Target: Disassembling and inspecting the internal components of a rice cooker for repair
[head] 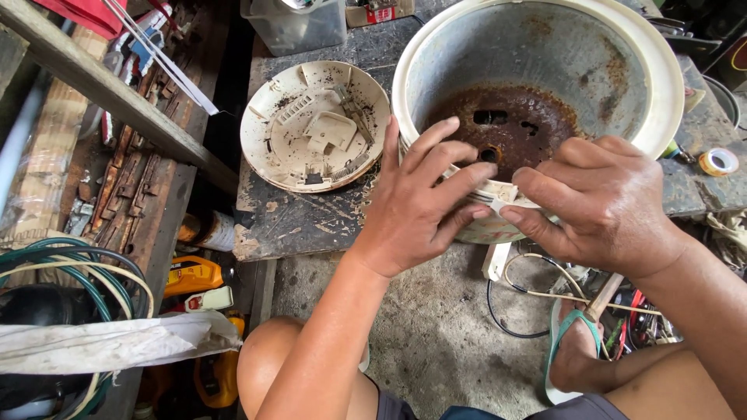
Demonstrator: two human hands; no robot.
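A cream rice-cooker shell (661,85) stands at the near edge of a dark workbench (311,210), its inner floor brown with rust and pierced by holes. My left hand (424,206) lies against the shell's near rim with fingers spread over it. My right hand (603,202) pinches a small cream part at the same rim, fingertips meeting the left fingers. Whether either hand grips the shell firmly is unclear. A round cream base plate (268,144) lies upside down to the left of the shell, dusted with dirt.
A roll of tape (717,162) sits at the bench's right edge. A clear plastic tub (296,27) stands at the back. Wires (537,292) hang below the shell over the concrete floor. Tools, hoses and a wooden beam (109,93) crowd the left side.
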